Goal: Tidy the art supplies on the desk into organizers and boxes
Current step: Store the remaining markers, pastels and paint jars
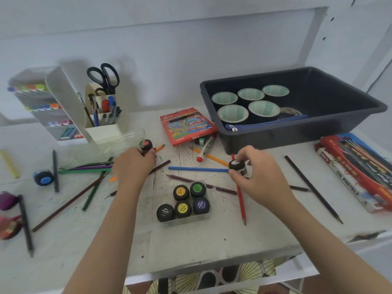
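Note:
My left hand (133, 164) grips a small red-capped paint pot (146, 145) at the desk's middle. My right hand (254, 172) holds a white paint pot (238, 167) tilted on its side, just above the desk. Between my arms sits a clear plastic tray (209, 213) with several black-lidded poster paint pots (183, 209). Loose coloured pencils lie scattered around, among them a blue one (197, 169) and a red one (240, 200). A white desk organizer (101, 130) with pens and scissors stands at the back left. A dark bin (297, 132) holding tape rolls sits at the back right.
A red box of colour pencils (186, 126) and a marker (205, 149) lie in front of the bin. Oil pastel boxes (356, 172) lie at the right edge. A blue tape dispenser (43, 177), a clear case (101, 149) and more pencils occupy the left.

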The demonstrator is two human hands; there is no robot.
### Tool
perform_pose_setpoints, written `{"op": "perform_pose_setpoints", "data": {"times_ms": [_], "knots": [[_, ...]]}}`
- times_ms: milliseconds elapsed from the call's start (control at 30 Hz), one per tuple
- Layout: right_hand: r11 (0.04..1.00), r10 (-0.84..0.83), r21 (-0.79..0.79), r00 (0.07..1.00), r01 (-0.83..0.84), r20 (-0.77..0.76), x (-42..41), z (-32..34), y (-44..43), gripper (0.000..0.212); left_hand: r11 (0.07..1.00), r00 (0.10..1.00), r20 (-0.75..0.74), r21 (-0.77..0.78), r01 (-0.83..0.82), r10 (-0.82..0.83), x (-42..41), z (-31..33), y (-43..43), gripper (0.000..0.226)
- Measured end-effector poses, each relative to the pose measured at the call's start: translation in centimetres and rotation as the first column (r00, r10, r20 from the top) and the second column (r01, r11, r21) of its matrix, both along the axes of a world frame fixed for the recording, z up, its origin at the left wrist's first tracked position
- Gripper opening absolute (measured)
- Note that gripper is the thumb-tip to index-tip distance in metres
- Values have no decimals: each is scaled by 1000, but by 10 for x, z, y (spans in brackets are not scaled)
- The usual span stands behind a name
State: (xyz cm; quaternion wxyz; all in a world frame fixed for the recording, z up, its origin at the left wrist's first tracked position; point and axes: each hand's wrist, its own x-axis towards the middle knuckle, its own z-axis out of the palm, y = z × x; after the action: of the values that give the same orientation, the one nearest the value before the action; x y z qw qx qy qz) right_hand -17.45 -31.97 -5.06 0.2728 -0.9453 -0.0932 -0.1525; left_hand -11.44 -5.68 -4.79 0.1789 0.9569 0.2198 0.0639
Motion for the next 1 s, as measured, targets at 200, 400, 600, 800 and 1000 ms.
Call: {"op": "perform_pose_setpoints", "data": {"times_ms": [200,400,600,800,1000], "knots": [[976,166,146,986,-163,-8,-9,11,31,23,986,997,56,-155,55,-47,-9,3,3,28],[859,431,364,893,-361,-131,-11,12,74,34,902,977,201,-407,146,-68,-35,2,8,29],[838,516,307,837,-451,-180,-4,5,100,38,808,941,312,-517,284,-131,-81,2,21,29],[825,554,57,785,-562,-278,10,6,106,38,821,911,353,-440,363,-213,-110,-5,38,40],[745,599,-121,738,-656,-311,9,11,117,43,811,905,360,-445,379,-225,-114,-9,42,40]]}}
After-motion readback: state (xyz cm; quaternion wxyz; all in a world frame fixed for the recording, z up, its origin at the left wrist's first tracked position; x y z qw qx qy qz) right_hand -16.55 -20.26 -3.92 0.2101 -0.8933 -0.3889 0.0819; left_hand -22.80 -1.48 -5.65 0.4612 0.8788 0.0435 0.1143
